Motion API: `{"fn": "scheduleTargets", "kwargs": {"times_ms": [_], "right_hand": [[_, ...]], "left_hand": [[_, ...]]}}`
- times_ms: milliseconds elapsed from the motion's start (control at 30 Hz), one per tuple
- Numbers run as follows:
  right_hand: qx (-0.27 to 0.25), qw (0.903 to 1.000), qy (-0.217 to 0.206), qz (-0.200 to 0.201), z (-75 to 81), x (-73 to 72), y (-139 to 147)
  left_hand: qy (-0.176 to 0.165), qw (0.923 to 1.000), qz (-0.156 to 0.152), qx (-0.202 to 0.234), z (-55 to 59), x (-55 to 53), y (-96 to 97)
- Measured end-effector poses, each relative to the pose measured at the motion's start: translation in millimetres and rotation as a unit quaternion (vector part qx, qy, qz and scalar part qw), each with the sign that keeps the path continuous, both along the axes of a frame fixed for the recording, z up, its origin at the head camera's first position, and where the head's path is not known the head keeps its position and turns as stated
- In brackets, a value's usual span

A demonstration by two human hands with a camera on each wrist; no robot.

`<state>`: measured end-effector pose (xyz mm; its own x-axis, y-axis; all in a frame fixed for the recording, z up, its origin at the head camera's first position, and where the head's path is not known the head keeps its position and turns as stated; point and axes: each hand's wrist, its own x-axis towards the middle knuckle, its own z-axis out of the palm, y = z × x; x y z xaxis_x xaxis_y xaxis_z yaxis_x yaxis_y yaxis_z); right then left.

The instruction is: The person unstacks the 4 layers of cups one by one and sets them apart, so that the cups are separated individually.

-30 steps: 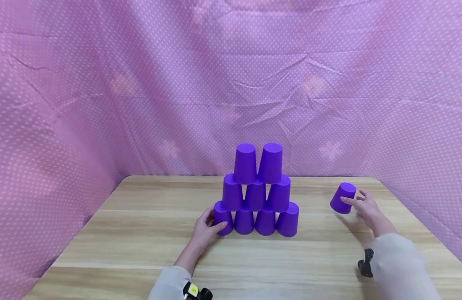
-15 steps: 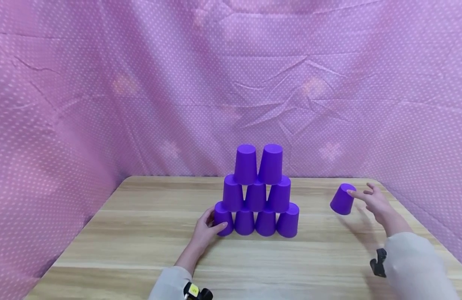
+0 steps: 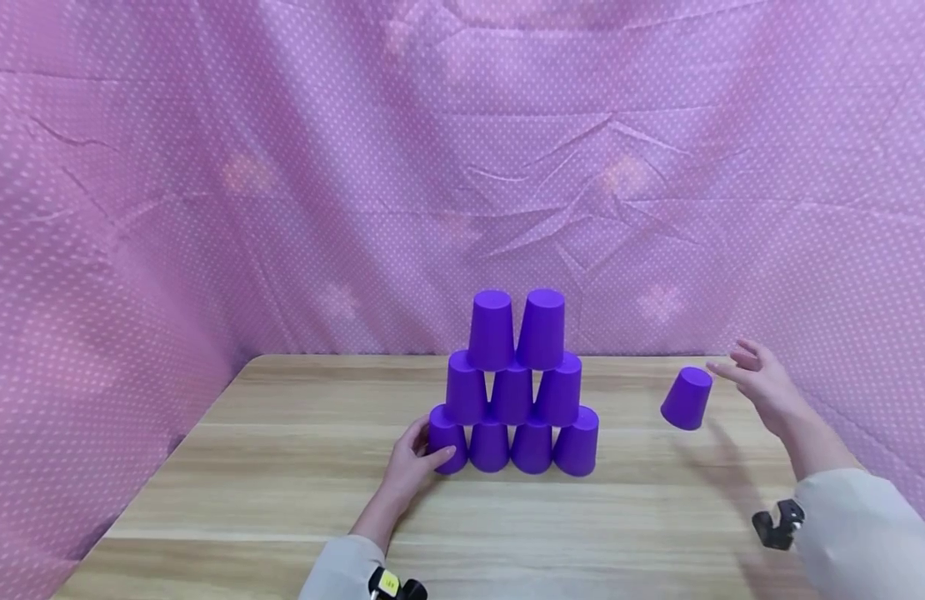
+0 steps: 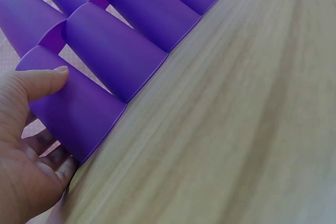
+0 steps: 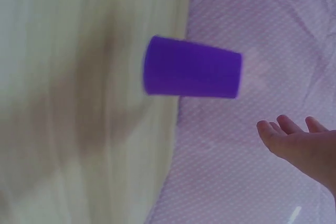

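Upside-down purple cups stand stacked as a pyramid on the table: two on top (image 3: 492, 331), three in the middle row (image 3: 512, 392) and several along the bottom (image 3: 532, 447). My left hand (image 3: 410, 462) holds the leftmost bottom cup (image 4: 79, 111), its thumb on the near side and the other fingers reaching round behind. Off to the right, a single purple cup (image 3: 686, 399) stands upside down by itself. Just beyond its right side, my right hand (image 3: 762, 387) is raised above the table, fingers extended, apart from the cup and holding nothing.
The light wood-grain table (image 3: 245, 467) ends at a back edge behind the pyramid. Pink dotted cloth (image 3: 357, 167) hangs along the back and both sides. Each sleeve carries a small black device near the wrist, such as the right one (image 3: 779, 525).
My right hand has let go of the lone cup and moved up and to the right, away from it. The left hand and the pyramid have stayed put.
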<state>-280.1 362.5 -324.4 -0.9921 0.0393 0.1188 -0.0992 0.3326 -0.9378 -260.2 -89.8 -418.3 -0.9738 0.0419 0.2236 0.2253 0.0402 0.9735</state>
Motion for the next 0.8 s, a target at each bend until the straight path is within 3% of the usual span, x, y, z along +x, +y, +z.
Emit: {"fn": "scheduleTargets", "kwargs": {"times_ms": [133,367,533,633,800], "right_hand": [[-0.035,0.9989,0.030,0.005,10.4,0.8,-8.2],[-0.105,0.9903,0.066,0.062,28.1,3.6,-32.0],[-0.167,0.9737,0.098,0.120,33.8,4.7,-54.4],[-0.157,0.9724,0.106,0.137,36.7,3.2,-69.2],[-0.097,0.9794,0.107,0.141,43.5,1.2,-92.9]], "left_hand": [[0.001,1.0000,-0.001,0.001,-1.4,-0.4,0.5],[0.000,1.0000,-0.004,0.007,-18.7,-15.1,-3.2],[0.007,0.9999,-0.005,0.008,-7.7,-6.8,-0.6],[0.009,0.9999,-0.003,0.006,0.0,-0.1,1.0],[0.006,1.0000,-0.005,0.004,-11.6,-9.0,-1.3]]}}
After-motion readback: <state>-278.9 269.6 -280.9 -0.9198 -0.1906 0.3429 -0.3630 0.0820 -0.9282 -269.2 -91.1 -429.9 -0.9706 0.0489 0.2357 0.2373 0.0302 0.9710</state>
